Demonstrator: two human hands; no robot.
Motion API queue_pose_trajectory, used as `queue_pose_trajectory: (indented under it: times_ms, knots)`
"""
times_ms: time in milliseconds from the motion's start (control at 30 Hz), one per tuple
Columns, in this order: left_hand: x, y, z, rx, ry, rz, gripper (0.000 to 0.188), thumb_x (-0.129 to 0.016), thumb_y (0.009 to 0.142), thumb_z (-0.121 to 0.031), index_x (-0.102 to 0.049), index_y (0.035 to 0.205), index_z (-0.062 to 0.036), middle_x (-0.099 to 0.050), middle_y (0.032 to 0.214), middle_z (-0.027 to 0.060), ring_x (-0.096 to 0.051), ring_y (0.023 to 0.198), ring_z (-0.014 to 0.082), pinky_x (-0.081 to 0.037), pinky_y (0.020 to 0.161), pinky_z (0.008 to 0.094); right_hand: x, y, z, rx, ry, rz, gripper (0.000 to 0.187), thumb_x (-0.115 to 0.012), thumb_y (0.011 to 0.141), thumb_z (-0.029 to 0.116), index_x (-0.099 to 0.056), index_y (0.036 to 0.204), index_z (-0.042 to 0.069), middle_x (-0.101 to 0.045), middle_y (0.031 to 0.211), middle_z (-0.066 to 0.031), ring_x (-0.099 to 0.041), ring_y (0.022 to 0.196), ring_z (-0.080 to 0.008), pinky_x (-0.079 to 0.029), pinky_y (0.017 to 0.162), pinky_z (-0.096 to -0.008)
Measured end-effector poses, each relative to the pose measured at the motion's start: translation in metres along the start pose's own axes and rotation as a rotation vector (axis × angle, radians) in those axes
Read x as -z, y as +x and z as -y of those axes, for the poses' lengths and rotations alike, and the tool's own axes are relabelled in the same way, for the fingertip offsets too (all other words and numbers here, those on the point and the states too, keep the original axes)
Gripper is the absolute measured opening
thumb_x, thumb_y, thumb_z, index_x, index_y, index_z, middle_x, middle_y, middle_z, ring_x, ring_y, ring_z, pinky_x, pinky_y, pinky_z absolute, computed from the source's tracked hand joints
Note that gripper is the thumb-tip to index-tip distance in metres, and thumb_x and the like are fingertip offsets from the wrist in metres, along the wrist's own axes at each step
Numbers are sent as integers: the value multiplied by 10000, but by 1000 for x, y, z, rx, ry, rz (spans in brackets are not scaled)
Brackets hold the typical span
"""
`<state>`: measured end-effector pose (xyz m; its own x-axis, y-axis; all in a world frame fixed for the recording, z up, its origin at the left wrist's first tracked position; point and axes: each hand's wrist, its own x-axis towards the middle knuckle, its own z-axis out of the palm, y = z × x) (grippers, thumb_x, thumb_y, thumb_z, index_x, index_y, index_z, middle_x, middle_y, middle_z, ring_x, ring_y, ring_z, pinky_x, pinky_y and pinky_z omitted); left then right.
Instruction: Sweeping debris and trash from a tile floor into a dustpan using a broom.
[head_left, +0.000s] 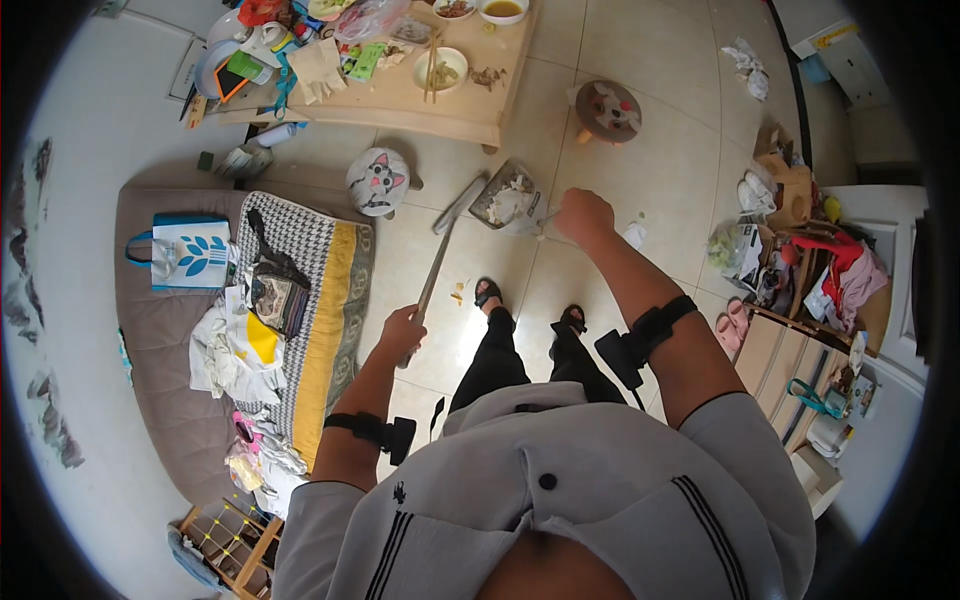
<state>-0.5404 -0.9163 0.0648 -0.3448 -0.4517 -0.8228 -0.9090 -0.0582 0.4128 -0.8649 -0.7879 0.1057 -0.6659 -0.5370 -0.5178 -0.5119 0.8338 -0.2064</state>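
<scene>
My left hand [402, 330] is closed around the handle of a long stick-like tool, a broom or mop [432, 272]. Its narrow grey head [461, 204] rests on the tiled floor, close beside a grey bin [478, 212]. Crumpled white paper [513, 203] and other scraps lie inside that bin. On the bin's right, my right hand [584, 216] is closed at its pale, see-through edge; the fingertips are partly hidden. A few yellow-orange scraps [458, 292] are on the tiles near my left foot.
Ahead stands a wooden table [475, 112] with bowls, chopsticks and clutter. Two round stools, one cat-faced [379, 181] and one brown [608, 111], stand near it. A sofa [160, 380] with clothes and bags lines the left. Boxes and a loaded cabinet [785, 365] stand right.
</scene>
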Motion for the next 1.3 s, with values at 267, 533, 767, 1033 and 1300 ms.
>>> queue_pose_trajectory:
  times_ms: [267,533,767,1033,1300]
  knots:
    - [-50,-107,69,232,-475,-53,647,-552,664,-14,-246,1230,-79,-544,660,102,-476,428,138,-394,365,259,-40,-40,-113,213,12,-64,244,-518,655,205,-573,824,39,-571,809,-147,-541,774,-299,-441,671,-357]
    - [-143,-133,173,373,-770,-248,380,-514,672,5,-422,1040,-13,-489,596,78,-460,396,148,-381,334,274,-42,-167,-223,110,166,-121,291,-561,659,250,-561,904,93,-577,794,-125,-548,749,-281,-438,649,-345]
    - [-167,-77,177,508,-1045,-164,67,-467,687,-8,-440,628,8,-438,516,74,-439,396,173,-363,344,280,-69,-231,-288,-21,225,-167,290,-566,657,249,-562,902,95,-580,761,-126,-559,718,-275,-439,635,-333]
    - [-200,-101,52,280,-656,181,139,-491,664,18,-436,791,12,-432,570,66,-451,424,149,-399,364,278,-71,-274,-299,-164,203,-91,280,-567,659,234,-563,913,117,-582,774,-116,-560,727,-270,-440,642,-336]
    - [-174,-124,40,202,-556,69,532,-533,648,3,-382,1154,-55,-519,678,97,-472,447,144,-406,393,257,-67,-257,-273,-74,124,-105,206,-545,672,223,-560,856,131,-577,721,-99,-557,683,-271,-440,601,-355]
